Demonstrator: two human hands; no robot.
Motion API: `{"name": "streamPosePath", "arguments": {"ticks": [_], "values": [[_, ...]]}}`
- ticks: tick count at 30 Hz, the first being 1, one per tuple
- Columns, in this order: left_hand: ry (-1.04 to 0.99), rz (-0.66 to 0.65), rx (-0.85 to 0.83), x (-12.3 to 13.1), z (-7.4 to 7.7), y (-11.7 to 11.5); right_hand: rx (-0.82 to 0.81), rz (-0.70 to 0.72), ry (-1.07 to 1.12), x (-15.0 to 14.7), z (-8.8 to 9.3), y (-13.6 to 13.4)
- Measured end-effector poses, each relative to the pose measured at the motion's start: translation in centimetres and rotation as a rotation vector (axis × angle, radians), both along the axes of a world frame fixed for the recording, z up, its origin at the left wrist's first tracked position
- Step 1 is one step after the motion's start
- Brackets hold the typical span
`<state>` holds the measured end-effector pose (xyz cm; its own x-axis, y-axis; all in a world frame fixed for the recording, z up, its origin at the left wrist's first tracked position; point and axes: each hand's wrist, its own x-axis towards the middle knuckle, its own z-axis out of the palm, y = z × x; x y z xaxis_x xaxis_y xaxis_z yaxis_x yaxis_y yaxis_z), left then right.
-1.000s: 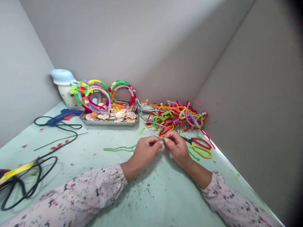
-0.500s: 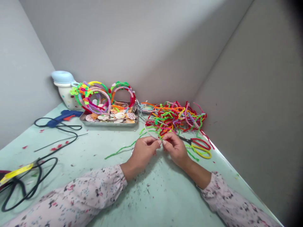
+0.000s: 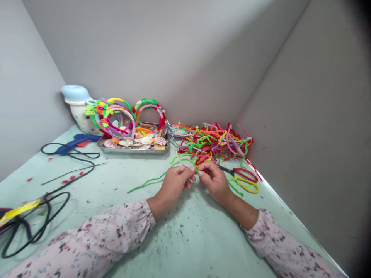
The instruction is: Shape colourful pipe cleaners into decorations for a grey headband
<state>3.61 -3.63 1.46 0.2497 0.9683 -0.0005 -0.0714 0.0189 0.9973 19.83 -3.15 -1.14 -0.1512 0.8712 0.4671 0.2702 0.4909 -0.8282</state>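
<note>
The left hand (image 3: 175,185) closes its thumb and fingers on the hoop (image 3: 177,152), a thin pale band, at its near end. The right hand (image 3: 216,183) pinches the green stem (image 3: 145,184) against that end, thumb to forefinger, the tips of both hands nearly meeting. The stem is fuzzy and arcs from the pinch over behind the left hand, its loose tail slanting down to the left over the table (image 3: 203,243). The hoop curves up and away toward the pile (image 3: 214,141), a tangle of red, green, orange, pink and yellow stems. Just beyond the right hand lie scissors (image 3: 234,172), one handle red, the other yellow, with green lengths beside them. Behind the left hand is a metal tray (image 3: 133,151) of shells (image 3: 146,141), with colourful wrapped headbands (image 3: 133,125) standing upright there. Farther left a blue glue gun (image 3: 68,148) rests on its side, near a black cord (image 3: 92,166) and red scraps (image 3: 68,180). A white bottle (image 3: 82,116) with a blue lid stands in the back corner, close to grey walls (image 3: 185,58). Floral sleeves (image 3: 116,227) cover both forearms.
</note>
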Motion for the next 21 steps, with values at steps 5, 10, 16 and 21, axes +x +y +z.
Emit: {"name": "streamPosePath", "arguments": {"ticks": [5,10,16,21], "values": [[-0.009,0.003,-0.040,0.09,-0.07,0.10,-0.004,-0.007,-0.012,0.04,-0.04,0.02],[-0.027,-0.011,-0.076,0.04,-0.18,0.26,0.013,-0.016,-0.024,0.00,0.06,-0.01],[-0.101,-0.003,-0.106,-0.03,-0.21,0.46,0.006,-0.031,-0.047,-0.06,0.03,0.01],[-0.157,-0.023,-0.123,-0.01,-0.14,0.42,-0.012,-0.035,-0.041,-0.10,0.01,0.01]]}}
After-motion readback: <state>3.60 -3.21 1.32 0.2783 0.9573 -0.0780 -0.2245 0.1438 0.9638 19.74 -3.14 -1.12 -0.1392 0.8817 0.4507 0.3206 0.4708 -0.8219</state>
